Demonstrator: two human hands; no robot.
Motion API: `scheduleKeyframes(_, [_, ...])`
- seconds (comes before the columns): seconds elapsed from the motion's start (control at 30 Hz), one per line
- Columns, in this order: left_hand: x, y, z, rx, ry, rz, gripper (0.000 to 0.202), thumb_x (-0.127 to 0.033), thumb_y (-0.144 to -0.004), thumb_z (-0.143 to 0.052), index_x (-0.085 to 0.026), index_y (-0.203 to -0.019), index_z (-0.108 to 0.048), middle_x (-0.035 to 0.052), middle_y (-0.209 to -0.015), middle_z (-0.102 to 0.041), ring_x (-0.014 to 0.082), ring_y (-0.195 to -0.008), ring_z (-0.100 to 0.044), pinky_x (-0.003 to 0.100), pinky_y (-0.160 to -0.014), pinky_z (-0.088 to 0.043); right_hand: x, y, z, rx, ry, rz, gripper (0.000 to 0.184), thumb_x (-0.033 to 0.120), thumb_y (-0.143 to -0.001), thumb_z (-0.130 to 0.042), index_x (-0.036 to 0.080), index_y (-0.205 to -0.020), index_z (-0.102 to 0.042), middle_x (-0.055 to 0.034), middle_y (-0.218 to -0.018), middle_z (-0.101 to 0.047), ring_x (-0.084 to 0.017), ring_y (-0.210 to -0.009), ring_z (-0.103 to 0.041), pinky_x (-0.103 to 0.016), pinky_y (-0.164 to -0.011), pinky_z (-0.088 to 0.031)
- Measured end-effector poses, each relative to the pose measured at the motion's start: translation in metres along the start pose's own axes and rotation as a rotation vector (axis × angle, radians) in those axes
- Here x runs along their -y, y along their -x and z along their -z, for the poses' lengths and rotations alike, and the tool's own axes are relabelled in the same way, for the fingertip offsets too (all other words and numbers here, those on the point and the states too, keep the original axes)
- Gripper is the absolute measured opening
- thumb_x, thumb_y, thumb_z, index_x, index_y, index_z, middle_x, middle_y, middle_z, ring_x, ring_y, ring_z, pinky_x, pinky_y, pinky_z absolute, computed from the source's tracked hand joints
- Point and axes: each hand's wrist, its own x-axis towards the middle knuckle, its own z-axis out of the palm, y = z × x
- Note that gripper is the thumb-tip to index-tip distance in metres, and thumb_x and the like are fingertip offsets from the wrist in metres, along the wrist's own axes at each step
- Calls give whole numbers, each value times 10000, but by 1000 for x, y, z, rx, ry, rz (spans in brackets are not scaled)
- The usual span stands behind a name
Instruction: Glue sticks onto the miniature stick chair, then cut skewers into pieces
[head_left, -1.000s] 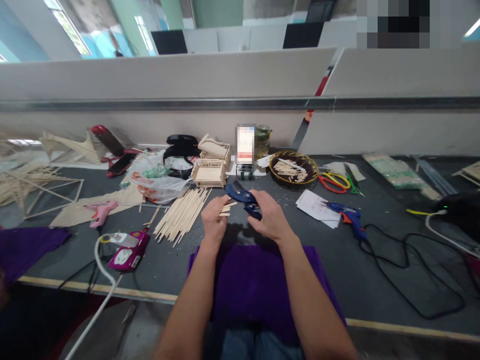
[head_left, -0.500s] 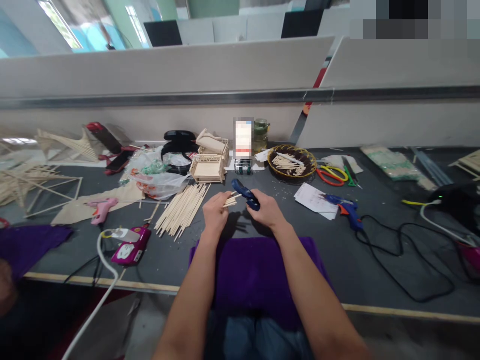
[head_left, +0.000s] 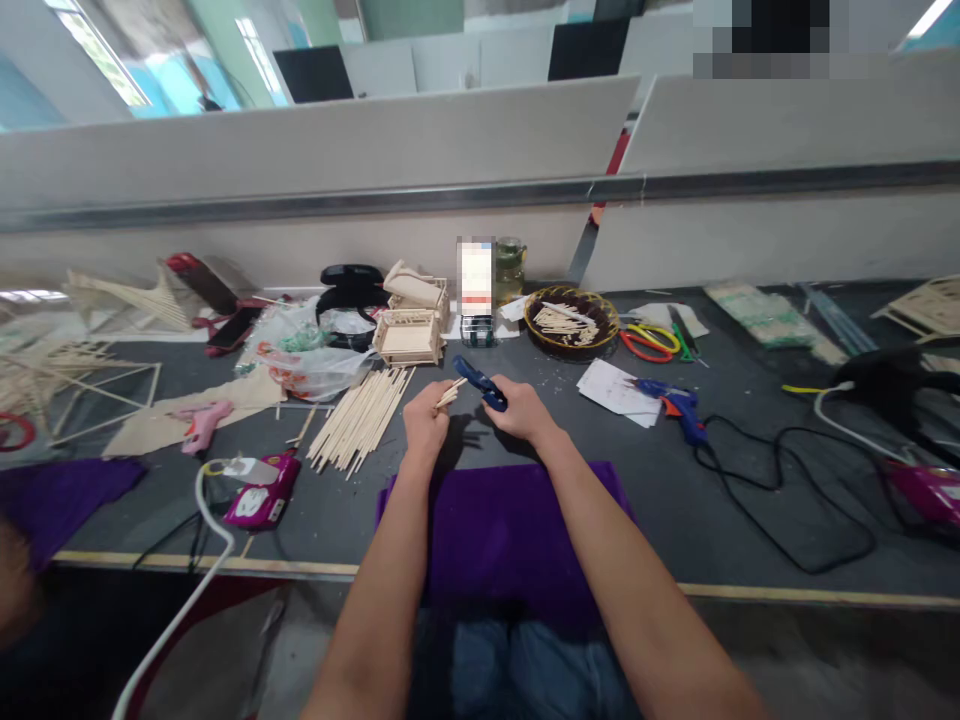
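A few short wooden sticks [head_left: 450, 393] are gripped in my left hand [head_left: 426, 415], their ends pointing up and right. My right hand [head_left: 519, 408] is wrapped round a dark blue hand cutter [head_left: 480, 383], whose head leans left over the tips of those sticks. Whether its jaws touch them I cannot tell. Left of my left hand, a loose bundle of long wooden sticks [head_left: 361, 420] lies on the dark table. Beneath my forearms is a purple cloth [head_left: 517, 530].
Behind my hands stand a small stick-built model [head_left: 409, 335] and a wicker basket [head_left: 613, 330] of short sticks. A blue glue gun [head_left: 686, 410] with a trailing cord lies right, by paper slips [head_left: 619, 390]. A pink glue gun [head_left: 204, 425] and a power strip [head_left: 262, 495] lie left.
The cutter's head has dipped slightly and both hands still hold their things. The whole view has shifted a little.
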Motion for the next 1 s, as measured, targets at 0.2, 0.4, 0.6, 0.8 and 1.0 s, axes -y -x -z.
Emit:
scheduleKeyframes(0.2, [3, -1, -1, 8, 13, 56, 331, -120, -793, -419, -188, -910, -722, 37, -791, -695, 168, -755, -628, 262, -725, -458, -7, -6, -7, 30, -15, -7, 95, 253, -787, -562, 211, -864, -599, -44, -753, -692, -205, -713, -650, -239, -642, -385])
scheduleKeyframes(0.4, [7, -10, -7, 2, 259, 204, 244, -304, -834, -506, -178, -792, -710, 19, -655, -643, 159, -657, -581, 267, -686, -438, -4, -3, 2, -48, -20, -113, 138, 331, -835, -527, 214, -865, -595, -31, -740, -676, -185, -676, -628, -242, -633, -384])
scheduleKeyframes(0.6, [-3, -9, -9, 37, 740, 461, 362, -492, -734, -674, -141, -819, -688, -25, -549, -546, 67, -441, -359, 213, -456, -237, -2, 2, 30, -91, 297, -340, 318, 410, -853, -562, 182, -1074, -559, -100, -956, -681, -252, -877, -640, -289, -696, -405])
scheduleKeyframes(0.8, [-14, -9, -5, 30, 1106, 587, 429, -514, -640, -778, -138, -781, -629, -43, -554, -512, 20, -397, -309, 179, -400, -162, 1, 10, 27, 268, 512, -201, 581, 570, -731, -696, 154, -1124, -593, -157, -1083, -613, -340, -1031, -574, -394, -811, -434])
scheduleKeyframes(1.0, [-15, -12, -5, 31, 1289, 679, 434, -466, -607, -820, -133, -801, -621, -61, -545, -478, 0, -383, -278, 151, -378, -149, 0, 5, 22, 268, 401, -199, 435, 485, -860, -587, 161, -1146, -627, -141, -1118, -614, -274, -1062, -568, -329, -852, -429])
